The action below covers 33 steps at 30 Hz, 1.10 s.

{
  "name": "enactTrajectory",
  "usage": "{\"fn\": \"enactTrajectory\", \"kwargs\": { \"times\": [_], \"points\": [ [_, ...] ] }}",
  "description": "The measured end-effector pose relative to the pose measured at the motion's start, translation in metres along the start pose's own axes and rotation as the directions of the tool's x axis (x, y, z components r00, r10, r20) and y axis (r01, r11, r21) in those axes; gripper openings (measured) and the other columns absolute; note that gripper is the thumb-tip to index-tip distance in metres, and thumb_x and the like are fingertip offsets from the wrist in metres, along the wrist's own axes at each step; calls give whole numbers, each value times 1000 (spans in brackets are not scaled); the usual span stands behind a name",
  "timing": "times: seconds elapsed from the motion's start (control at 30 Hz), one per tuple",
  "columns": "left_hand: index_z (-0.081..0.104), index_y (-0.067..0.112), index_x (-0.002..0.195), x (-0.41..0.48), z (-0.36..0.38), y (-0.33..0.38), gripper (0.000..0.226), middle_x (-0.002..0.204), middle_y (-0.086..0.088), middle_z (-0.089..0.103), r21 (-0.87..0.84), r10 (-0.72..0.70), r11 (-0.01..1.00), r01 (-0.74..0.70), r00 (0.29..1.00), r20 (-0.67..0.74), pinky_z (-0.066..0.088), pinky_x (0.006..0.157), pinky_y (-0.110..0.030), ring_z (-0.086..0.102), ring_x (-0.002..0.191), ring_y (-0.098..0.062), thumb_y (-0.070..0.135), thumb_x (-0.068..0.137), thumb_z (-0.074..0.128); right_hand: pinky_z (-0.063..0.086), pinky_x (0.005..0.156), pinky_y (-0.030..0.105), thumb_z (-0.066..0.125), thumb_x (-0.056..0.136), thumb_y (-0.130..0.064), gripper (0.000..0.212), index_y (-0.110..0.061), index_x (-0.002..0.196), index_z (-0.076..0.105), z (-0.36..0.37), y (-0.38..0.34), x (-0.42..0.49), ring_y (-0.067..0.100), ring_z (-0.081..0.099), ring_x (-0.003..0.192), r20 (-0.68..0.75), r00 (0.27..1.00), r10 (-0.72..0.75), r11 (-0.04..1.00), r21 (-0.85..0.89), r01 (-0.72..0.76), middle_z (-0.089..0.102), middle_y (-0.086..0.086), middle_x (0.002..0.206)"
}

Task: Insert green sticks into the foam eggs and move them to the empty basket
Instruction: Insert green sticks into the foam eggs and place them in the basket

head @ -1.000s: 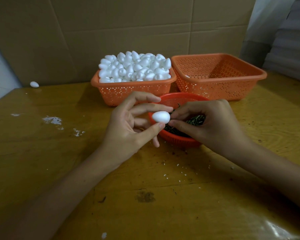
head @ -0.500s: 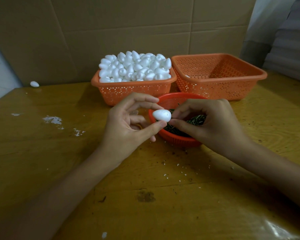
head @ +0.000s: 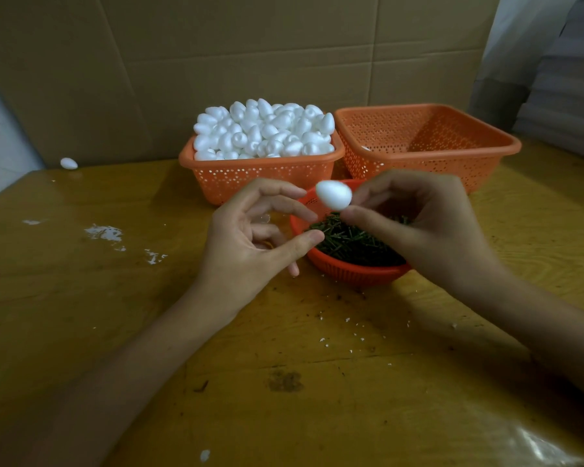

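A white foam egg [head: 333, 199] hangs in the air above the round red basket [head: 351, 272] of green sticks [head: 344, 241]. My right hand [head: 425, 230] pinches the egg at its blunt right end between thumb and forefinger; any stick in it is hidden by my fingers. My left hand [head: 246, 241] is just left of the egg, its fingers loosely spread and off the egg. Behind stands an orange basket [head: 260, 180] heaped with foam eggs [head: 263, 129]. To its right is the wider orange basket [head: 452, 153], nearly bare inside.
A stray foam egg [head: 69, 163] lies at the table's far left, against the cardboard wall [head: 284, 45]. White smears [head: 105, 232] and foam crumbs [head: 324, 342] dot the yellow wooden table [head: 81, 315].
My left hand has let go of the egg and its fingers have spread. My right hand now holds the egg alone and has lifted it slightly up and to the right.
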<state>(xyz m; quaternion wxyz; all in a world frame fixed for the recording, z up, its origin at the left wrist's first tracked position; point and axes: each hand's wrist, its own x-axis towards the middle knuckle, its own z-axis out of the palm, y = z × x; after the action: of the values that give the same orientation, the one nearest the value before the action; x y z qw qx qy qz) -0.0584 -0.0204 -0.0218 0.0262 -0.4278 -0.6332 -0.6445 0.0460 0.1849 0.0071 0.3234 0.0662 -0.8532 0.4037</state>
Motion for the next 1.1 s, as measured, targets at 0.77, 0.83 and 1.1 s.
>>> {"fn": "enactTrajectory", "kwargs": {
  "times": [0.77,0.83,1.1],
  "points": [
    [73,25,95,-3,0,-12,10,96,7,74,199,-5,980,-15,995,101,41,42,-25,62,43,-17,16,95,77,62,68,25,80,89,-24,18,-15,103,74,-66,53,39,15,76,78,-394,907,146,979,-77,-191,76,-2,91],
    [73,25,96,-3,0,-12,10,96,7,74,200,-3,980,-18,994,106,41,41,-27,62,43,-17,16,95,77,62,65,26,81,88,-29,19,-18,103,75,-76,62,42,15,76,75,-452,880,150,967,-119,-226,76,-3,90],
    [73,26,96,-3,-1,-12,8,98,1,74,169,2,985,-22,993,117,44,43,-26,61,43,-20,19,95,76,65,77,46,79,90,-32,18,-26,107,75,-88,88,43,15,75,76,-488,852,193,896,-267,-356,76,-1,91]
  ]
}}
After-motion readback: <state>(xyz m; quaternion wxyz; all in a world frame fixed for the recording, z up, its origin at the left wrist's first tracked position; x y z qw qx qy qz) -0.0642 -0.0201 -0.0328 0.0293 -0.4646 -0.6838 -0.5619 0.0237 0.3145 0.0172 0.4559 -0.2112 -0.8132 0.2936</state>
